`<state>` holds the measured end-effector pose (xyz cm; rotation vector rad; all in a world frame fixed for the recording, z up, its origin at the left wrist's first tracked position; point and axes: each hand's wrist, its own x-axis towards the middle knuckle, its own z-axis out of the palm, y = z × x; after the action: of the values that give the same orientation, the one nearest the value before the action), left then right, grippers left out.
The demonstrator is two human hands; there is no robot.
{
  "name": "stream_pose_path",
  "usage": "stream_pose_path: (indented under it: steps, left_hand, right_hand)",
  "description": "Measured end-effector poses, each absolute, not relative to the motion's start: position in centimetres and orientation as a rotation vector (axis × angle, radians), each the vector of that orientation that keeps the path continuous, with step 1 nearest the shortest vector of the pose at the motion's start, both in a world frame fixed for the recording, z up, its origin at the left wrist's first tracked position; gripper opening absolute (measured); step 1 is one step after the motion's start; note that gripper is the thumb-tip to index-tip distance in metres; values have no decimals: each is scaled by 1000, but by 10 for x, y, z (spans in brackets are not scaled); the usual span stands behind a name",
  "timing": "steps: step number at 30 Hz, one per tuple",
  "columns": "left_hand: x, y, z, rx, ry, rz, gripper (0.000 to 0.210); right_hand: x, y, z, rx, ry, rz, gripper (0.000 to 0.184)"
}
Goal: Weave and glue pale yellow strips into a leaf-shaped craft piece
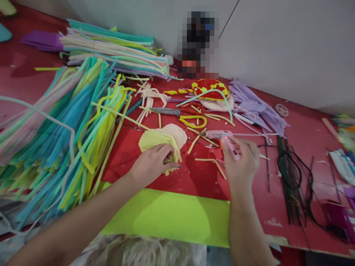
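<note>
A pale yellow piece (155, 137) made of pipe cleaners laid side by side lies on a dark red sheet (127, 151), partly over a cream piece of the same kind (176, 133). My left hand (155, 159) is curled over its near edge, fingers and thumb closed around bent pipe-cleaner ends; the fingers partly hide them. To the right, my right hand (242, 157) grips the handle of a small pink glue gun (219, 134). Its nozzle points left, toward the yellow piece, without touching it. A small red light glows on the gun's body.
Red-and-yellow-handled scissors (180, 112) lie behind the pieces. Pipe-cleaner bundles crowd the left (83, 99) and back left (116, 50); lilac ones (252, 103) lie at the back right. A black cable (301, 177) loops at right. A lime-green sheet (172, 218) covers the near edge.
</note>
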<state>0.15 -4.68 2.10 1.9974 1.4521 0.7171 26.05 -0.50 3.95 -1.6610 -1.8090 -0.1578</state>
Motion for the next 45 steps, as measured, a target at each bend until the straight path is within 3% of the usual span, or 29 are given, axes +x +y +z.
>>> stream_pose_path:
  steps: [4, 7, 10, 15, 21, 45]
  left_hand:
    - [-1, -44, 23, 2021, 1416, 826, 18]
    - [-5, -39, 24, 2084, 1521, 990, 7]
    - [-8, -36, 22, 2113, 1620, 1038, 20]
    - [-7, -36, 16, 2200, 1617, 901, 35]
    - [-5, -37, 11, 2209, 1628, 873, 37]
    - [-6, -35, 10, 2244, 1623, 878, 33]
  right_hand:
    - [228, -18, 41, -1372, -2033, 57, 21]
    - [214, -26, 38, -1183, -2259, 251, 30]
    - [211, -30, 34, -1127, -2381, 339, 36]
    - [212, -29, 29, -1127, -2422, 361, 24]
    - [209, -28, 23, -1024, -2385, 364, 17]
    - [216, -30, 24, -897, -2440, 305, 18]
